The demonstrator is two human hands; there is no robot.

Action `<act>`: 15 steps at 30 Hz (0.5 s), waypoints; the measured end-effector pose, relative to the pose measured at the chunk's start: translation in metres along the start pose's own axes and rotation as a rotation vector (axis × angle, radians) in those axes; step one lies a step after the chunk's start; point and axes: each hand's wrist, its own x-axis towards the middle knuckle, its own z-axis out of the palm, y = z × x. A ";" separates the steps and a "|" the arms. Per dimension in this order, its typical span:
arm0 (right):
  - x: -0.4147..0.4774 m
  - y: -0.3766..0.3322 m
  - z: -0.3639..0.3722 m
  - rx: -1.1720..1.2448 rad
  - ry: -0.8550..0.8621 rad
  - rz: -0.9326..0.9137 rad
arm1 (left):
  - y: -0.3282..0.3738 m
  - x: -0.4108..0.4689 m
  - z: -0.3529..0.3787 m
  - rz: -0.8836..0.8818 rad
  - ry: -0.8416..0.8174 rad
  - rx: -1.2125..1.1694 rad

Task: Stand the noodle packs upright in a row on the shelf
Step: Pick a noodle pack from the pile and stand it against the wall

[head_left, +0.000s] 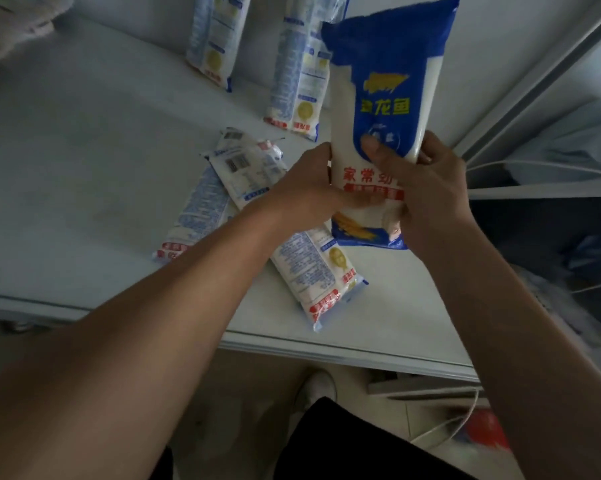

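A blue and white noodle pack (385, 84) is held upright in the air above the shelf (84, 150), front label toward me. My left hand (306, 188) grips its lower left side and my right hand (427, 188) wraps its lower right, thumb across the label. Two packs stand upright against the back wall: one (216, 39) at centre, another (299, 81) just behind the held pack. Three packs lie flat on the shelf: one (195, 220) at the left, one (247, 168) crossing it, one (319, 278) near the front edge under my left forearm.
A grey metal upright (534, 74) and crossbar (541, 192) frame the shelf's right side. White cables (534, 166) run there. Crumpled plastic sits at the top left (18, 26). Below the shelf edge (326, 351) my white shoe (318, 386) shows on the floor.
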 end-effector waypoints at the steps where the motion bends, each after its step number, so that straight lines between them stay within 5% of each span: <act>1: 0.002 0.005 -0.001 0.003 -0.039 0.010 | -0.006 0.002 0.001 0.014 0.029 0.014; 15: 0.041 0.036 -0.038 -0.140 -0.347 0.018 | -0.023 0.028 0.003 0.005 0.058 0.135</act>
